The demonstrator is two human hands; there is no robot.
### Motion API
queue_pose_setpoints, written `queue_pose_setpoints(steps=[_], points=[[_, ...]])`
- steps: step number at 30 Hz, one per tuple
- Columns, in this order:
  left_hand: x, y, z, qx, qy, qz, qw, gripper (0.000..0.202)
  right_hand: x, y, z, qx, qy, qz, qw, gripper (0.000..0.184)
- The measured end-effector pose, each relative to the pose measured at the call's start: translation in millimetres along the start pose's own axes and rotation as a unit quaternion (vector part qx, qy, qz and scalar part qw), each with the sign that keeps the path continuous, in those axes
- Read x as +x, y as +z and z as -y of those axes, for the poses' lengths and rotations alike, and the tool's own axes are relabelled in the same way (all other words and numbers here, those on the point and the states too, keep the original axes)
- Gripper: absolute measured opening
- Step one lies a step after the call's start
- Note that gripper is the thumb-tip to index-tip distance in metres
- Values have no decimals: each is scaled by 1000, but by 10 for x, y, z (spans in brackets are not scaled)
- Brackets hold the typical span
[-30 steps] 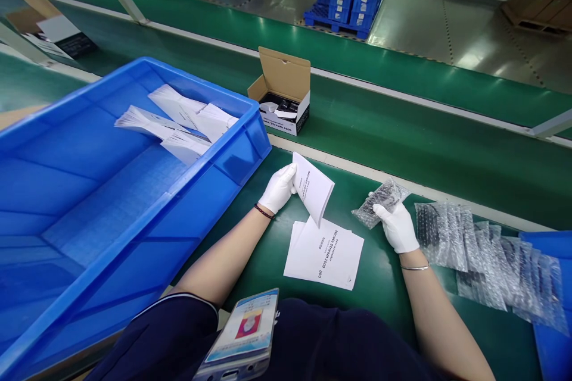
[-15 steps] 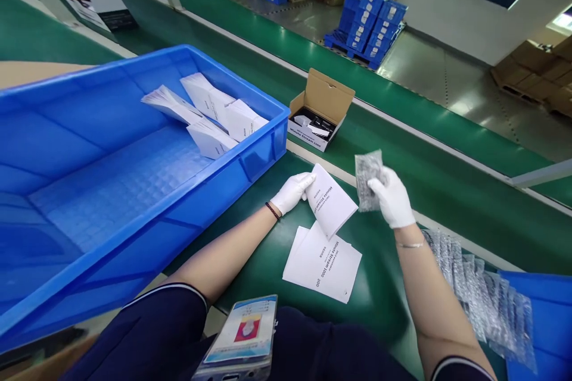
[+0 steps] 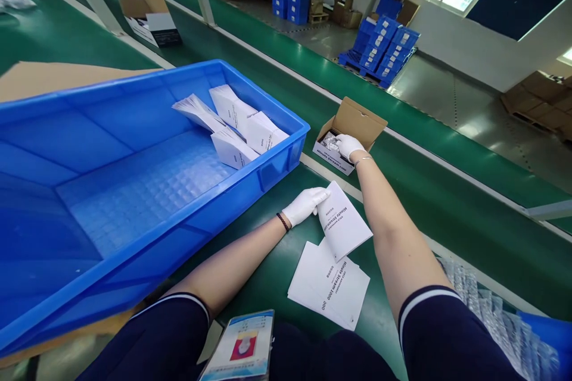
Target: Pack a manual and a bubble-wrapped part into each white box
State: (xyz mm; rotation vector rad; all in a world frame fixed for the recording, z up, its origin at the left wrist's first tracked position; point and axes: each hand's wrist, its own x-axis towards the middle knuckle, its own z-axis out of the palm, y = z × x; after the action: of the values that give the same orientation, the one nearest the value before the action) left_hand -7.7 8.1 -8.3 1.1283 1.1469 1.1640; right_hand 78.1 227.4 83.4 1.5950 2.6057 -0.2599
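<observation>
Left hand [image 3: 305,205]: fingers clamped on the corner of a folded booklet [image 3: 346,226], held just above the tabletop [image 3: 268,268], as before.
Right hand [image 3: 347,146]: has moved from mid-air out to the open carton [image 3: 355,122] on the conveyor belt [image 3: 447,190].
Bubble-wrapped packet [image 3: 331,143]: now down inside the carton; the fingers seem curled on it, though it is small here.
Booklet: outside the carton.
Nearby: booklet stack [image 3: 328,286], blue bin [image 3: 134,190].
</observation>
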Motion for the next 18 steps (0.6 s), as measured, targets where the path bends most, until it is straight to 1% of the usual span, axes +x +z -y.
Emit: queue_pose_setpoints(steps=[2, 4, 5, 8, 9, 11, 13, 15, 16, 17, 18], points=[[-11, 3, -27, -3, -1, 2, 1000, 43, -45, 48, -64, -21, 25, -38, 999, 42], [-22, 1, -46, -9, -4, 1, 1000, 44, -105, 67, -142, -39, 26, -58, 997, 47], [-24, -1, -49, -12, -6, 0, 1000, 44, -134, 77, -180, -40, 16, -49, 998, 48], [-13, -13, -22, -18, -8, -1, 1000, 45, -215, 102, -295, -19, -14, 14, 1000, 41], [-2, -16, -3, -20, -8, -3, 1000, 44, -248, 93, -333, -12, -14, 26, 999, 40], [30, -15, 44, -28, -8, -12, 999, 42, -352, 21, -406, -3, -11, 29, 1000, 41], [72, -4, 90, -57, -9, -23, 998, 40, -551, -92, -443, 9, -15, 15, 1000, 45], [115, 10, 122, -111, -20, -37, 993, 38, -870, -153, -404, 21, -48, -38, 998, 51], [134, 15, 129, -142, -31, -46, 988, 37, -1066, -135, -349, 15, -84, -69, 994, 53], [148, 17, 131, -172, -44, -54, 983, 37, -1272, -78, -275, 1, -130, -96, 987, 55], [159, 15, 127, -200, -56, -60, 976, 36, -1475, 12, -189, -28, -178, -109, 978, 57]])
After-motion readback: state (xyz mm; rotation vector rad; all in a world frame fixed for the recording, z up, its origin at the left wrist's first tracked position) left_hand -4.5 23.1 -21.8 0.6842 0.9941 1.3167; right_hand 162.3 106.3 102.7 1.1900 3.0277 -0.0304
